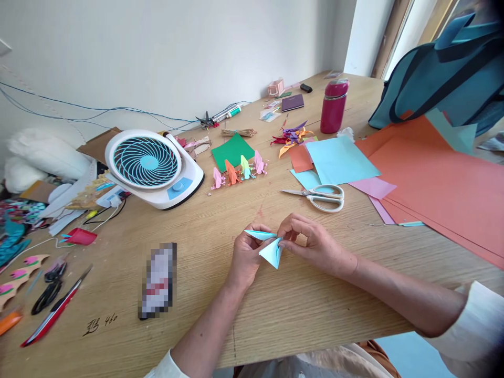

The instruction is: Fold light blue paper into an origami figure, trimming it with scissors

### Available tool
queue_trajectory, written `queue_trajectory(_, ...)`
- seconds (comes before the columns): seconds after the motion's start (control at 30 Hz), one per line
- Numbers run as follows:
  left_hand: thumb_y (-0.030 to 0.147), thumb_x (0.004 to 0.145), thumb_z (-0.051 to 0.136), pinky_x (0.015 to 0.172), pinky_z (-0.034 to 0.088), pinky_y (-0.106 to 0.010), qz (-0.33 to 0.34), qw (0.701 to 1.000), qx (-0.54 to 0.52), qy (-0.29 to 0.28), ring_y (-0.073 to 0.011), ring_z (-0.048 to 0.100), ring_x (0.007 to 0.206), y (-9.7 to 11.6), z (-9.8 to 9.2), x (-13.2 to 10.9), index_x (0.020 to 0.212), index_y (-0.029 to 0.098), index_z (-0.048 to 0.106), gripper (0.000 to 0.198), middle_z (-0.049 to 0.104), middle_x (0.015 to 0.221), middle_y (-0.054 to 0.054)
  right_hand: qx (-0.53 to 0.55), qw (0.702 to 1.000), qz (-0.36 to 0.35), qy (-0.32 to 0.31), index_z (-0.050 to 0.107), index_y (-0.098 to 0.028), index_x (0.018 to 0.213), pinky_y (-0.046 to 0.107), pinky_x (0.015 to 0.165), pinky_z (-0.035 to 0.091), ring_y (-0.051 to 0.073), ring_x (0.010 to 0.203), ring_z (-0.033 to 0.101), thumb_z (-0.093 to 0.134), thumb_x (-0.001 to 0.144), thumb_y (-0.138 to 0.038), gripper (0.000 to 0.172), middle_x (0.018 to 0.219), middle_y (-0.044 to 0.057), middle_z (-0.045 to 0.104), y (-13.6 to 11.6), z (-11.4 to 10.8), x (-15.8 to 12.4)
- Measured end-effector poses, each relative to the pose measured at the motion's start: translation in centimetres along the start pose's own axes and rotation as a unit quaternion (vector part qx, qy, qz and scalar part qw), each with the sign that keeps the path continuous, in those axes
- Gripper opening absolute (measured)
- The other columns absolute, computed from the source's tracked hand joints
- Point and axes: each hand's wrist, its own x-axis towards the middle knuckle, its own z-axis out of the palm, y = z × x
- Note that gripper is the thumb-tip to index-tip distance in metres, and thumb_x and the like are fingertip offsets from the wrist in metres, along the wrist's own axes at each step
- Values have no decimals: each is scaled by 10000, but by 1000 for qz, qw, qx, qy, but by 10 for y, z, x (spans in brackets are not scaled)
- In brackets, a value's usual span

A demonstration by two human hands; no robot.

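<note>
My left hand [246, 257] and my right hand [311, 242] meet just above the wooden table [220, 304], both pinching a small folded light blue paper piece [270, 247]. The paper has pointed flaps: one sticks out flat to the left, another points down. My left fingers grip its left side, and my right thumb and fingers pinch its right edge. White-handled scissors [321, 197] lie closed on the table just beyond my hands.
A white desk fan [151, 168] stands at the left. A row of small folded paper figures [238, 173] sits by a green sheet [232, 149]. Light blue [340, 160], pink and orange sheets [437, 184] lie right, with a red bottle [334, 105] and teal bag [449, 79] behind.
</note>
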Motion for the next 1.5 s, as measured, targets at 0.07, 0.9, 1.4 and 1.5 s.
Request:
queue_trajectory(0.07, 281, 615, 871, 564, 457, -198, 2, 1000, 7, 2, -92, 578, 588, 0, -1, 0, 776, 160, 632, 313, 655, 692, 27, 21, 999, 33, -3, 618, -197, 902, 287, 689, 500, 138, 734, 584, 621, 900, -301, 105, 859, 29, 622, -2, 0, 0)
queue_trajectory(0.9, 226, 823, 740, 688, 455, -205, 159, 978, 101, -90, -119, 606, 766, 4, -11, -5, 839, 187, 738, 42, 667, 818, -17, 107, 990, 96, -8, 653, -171, 820, 275, 635, 424, 124, 662, 517, 678, 859, -367, 201, 750, 4, 609, 0, -1, 2)
queue_trajectory(1.4, 219, 888, 660, 708, 494, -208, 189, 959, 181, -105, -130, 629, 818, 16, -19, -6, 904, 188, 716, 66, 684, 875, -25, 47, 999, 20, 11, 626, -182, 775, 269, 675, 453, 121, 703, 549, 652, 876, -224, 113, 773, 4, 595, -4, -5, 1)
queue_trajectory(1.5, 227, 897, 647, 682, 491, -209, 186, 957, 193, -112, -126, 620, 784, 17, -20, -6, 884, 184, 709, 77, 675, 851, -22, 45, 999, 23, 4, 620, -179, 767, 265, 669, 460, 121, 702, 561, 653, 876, -229, 124, 775, 8, 599, -7, -6, 1)
